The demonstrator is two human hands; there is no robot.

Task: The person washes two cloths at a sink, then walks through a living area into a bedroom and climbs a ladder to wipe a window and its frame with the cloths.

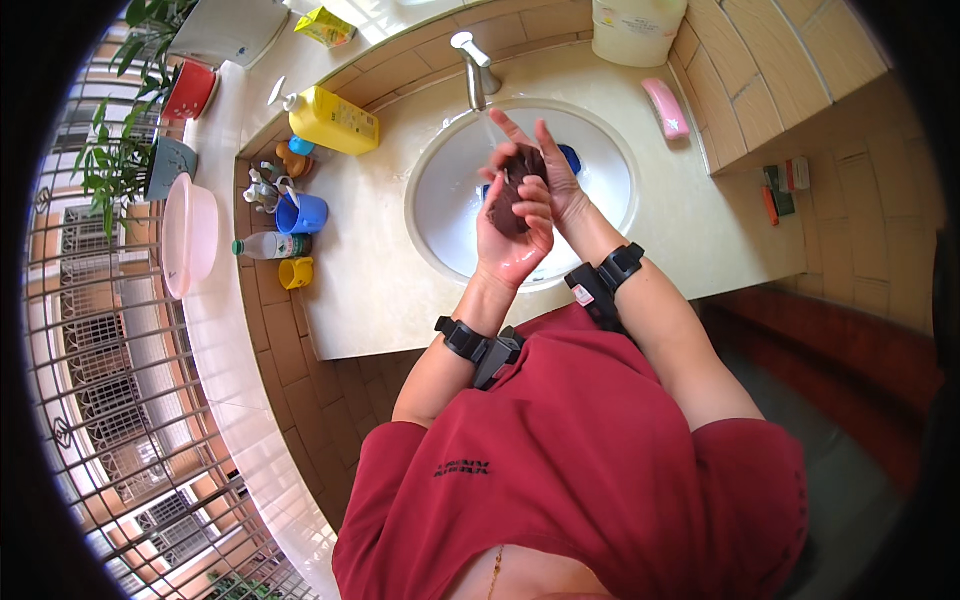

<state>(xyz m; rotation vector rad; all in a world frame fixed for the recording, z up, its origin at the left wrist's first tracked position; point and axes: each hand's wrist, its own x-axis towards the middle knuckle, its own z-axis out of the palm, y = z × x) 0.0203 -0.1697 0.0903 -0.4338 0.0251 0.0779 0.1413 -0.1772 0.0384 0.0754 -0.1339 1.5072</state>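
Over the white oval sink [442, 217], a wet, bunched dark brown cloth [516, 201] is pressed between my two hands. My left hand [517, 251] wraps its lower part, fingers curled over the front. Against the cloth's upper right side lies my right hand [564, 180], with two fingers stretched out and others bent around its top end. Water runs from the metal faucet [475, 71] just beyond my fingertips. Partly hidden behind my hands, a blue object [571, 159] lies in the basin; its kind cannot be told.
A yellow pump bottle [334, 120], blue cup [301, 213], plastic bottle [274, 245] and yellow cup [297, 273] line the counter's left side. A pink brush [665, 110] and a whitish container [639, 30] stand right. On the left ledge are a pink basin [191, 236] and potted plants [171, 166].
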